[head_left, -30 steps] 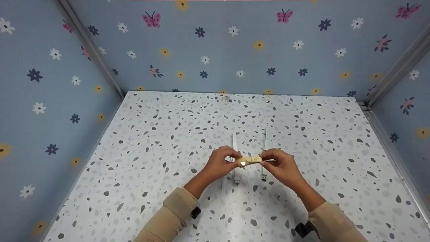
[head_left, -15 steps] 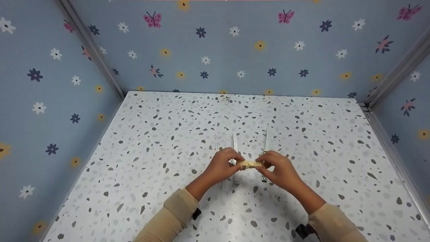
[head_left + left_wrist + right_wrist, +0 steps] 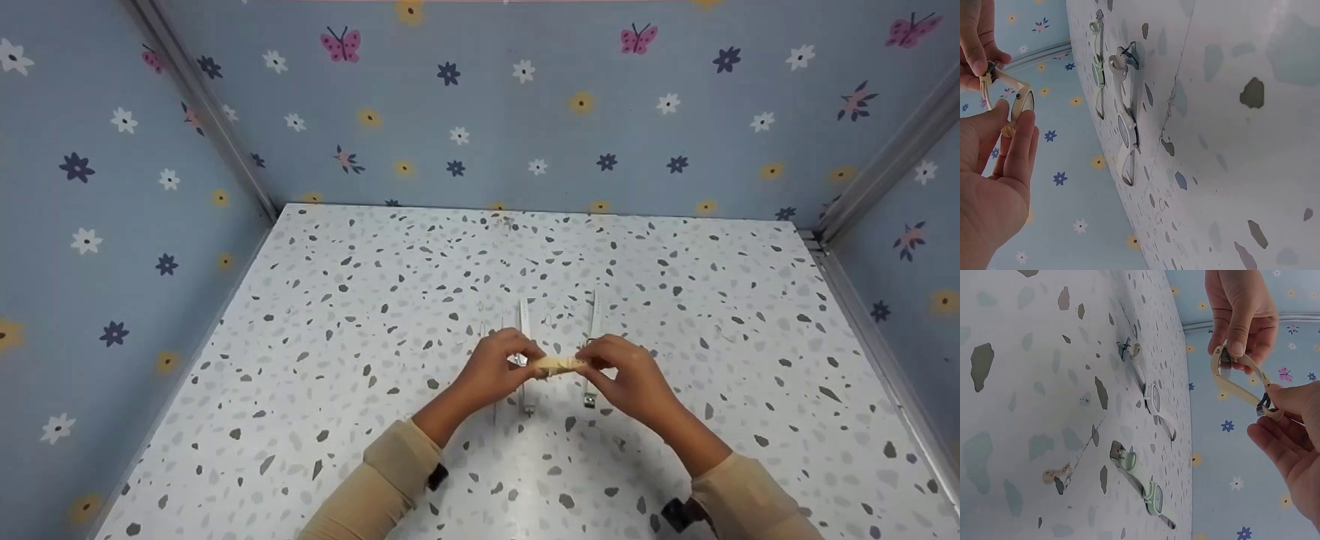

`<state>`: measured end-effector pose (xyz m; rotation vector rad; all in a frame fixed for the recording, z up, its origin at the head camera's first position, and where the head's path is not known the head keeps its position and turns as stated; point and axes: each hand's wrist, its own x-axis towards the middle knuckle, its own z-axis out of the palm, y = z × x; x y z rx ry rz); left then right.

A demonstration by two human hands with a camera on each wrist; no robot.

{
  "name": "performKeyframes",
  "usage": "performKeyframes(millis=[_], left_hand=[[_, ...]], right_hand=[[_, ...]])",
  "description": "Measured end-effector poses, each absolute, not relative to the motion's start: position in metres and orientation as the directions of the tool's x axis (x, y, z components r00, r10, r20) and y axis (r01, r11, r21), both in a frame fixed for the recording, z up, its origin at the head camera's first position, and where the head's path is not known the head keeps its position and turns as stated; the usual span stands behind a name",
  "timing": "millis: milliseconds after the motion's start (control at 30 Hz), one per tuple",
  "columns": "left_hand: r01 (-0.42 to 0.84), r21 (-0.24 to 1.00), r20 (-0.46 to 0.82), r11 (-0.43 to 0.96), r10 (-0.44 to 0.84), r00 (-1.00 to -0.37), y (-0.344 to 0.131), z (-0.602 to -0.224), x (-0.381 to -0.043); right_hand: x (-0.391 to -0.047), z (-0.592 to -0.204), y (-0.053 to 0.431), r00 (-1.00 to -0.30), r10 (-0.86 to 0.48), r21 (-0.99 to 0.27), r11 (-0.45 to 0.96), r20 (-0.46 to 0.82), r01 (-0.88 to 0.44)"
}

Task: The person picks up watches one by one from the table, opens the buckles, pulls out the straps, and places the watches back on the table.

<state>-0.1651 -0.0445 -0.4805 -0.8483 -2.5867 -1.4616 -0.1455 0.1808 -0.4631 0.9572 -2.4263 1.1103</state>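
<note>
A cream wristwatch (image 3: 559, 364) is held above the table between both hands, its strap bent into a loop. My left hand (image 3: 496, 366) pinches it at the watch case (image 3: 1023, 106), thumb and fingers on either side. At the strap's other end, my right hand (image 3: 621, 371) pinches around the dark metal buckle (image 3: 1264, 404), where the two strap parts meet. Fingers partly cover the buckle, so I cannot tell whether it is fastened. Below lie a white wristwatch (image 3: 1152, 398) and a pale green wristwatch (image 3: 1154, 496), both unbuckled and stretched out.
The speckled white table (image 3: 375, 285) has a thin crack-like line (image 3: 1176, 79) across it. Blue flowered panels (image 3: 495, 112) stand at the back and both sides. A small brownish mark (image 3: 504, 220) lies near the back edge.
The cream watch has turned in the hands, so its pale dial no longer shows in the head view. Both hands have dropped slightly and keep their pinch. The watches on the table have not moved.
</note>
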Motion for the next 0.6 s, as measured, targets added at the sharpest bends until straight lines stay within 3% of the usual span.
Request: performKeyframes(millis=[167,600], left_hand=[[0.465,0.795,0.295,0.390,0.421,-0.858,-0.043,-0.481,-0.166],[0.408,0.842,0.263,0.352,0.392,-0.882,-0.050,-0.482,-0.167]], right_hand=[[-0.146,-0.464,0.184,-0.725,-0.426,-0.576,0.441,0.541,-0.688],[-0.132,-0.432,0.184,-0.808,-0.350,-0.747,0.327,0.474,-0.579]])
